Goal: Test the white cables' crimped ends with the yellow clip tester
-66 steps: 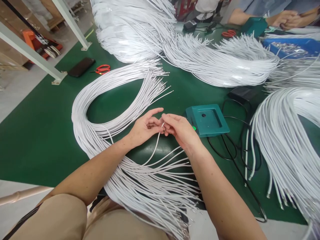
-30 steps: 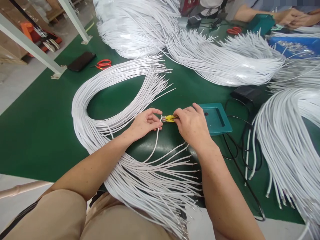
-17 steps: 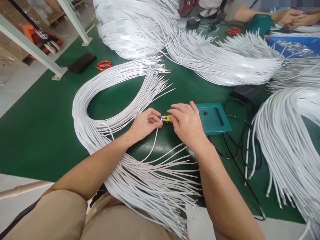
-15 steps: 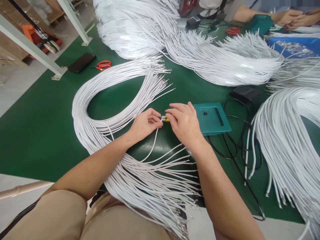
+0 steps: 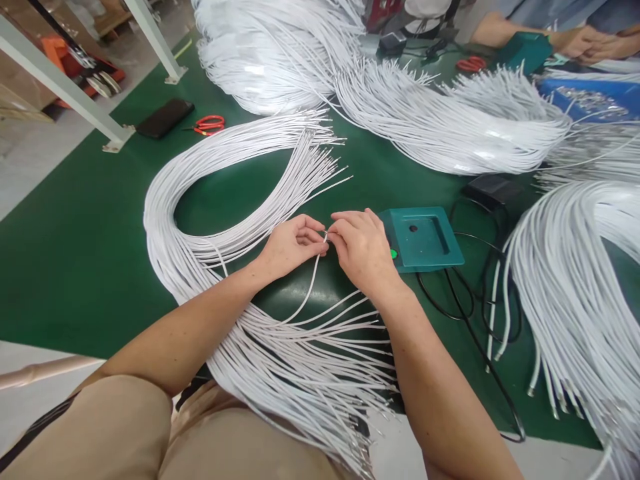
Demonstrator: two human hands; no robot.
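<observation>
My left hand [image 5: 294,245] pinches the end of a thin white cable [image 5: 314,277] over the green table. Close against it on the right, my right hand [image 5: 361,247] has its thumb and forefinger closed at the same cable end. A small metallic tip shows between the fingertips. Just right of my right hand stands a teal device [image 5: 426,239] with a shallow recess and a green light. A looped bundle of white cables [image 5: 163,213] lies at the left, and its loose ends fan out under my forearms.
Red scissors [image 5: 209,125] and a black phone-like object [image 5: 165,119] lie at the upper left. More white cable bundles [image 5: 450,133] fill the back and right. Black cords run beside the device. A person's hands [image 5: 595,43] show near a blue tray [image 5: 585,100].
The yellow piece seen at my right fingertips is no longer visible. My right hand has shifted slightly left and its fingers are drawn in. A green light now shows on the teal device.
</observation>
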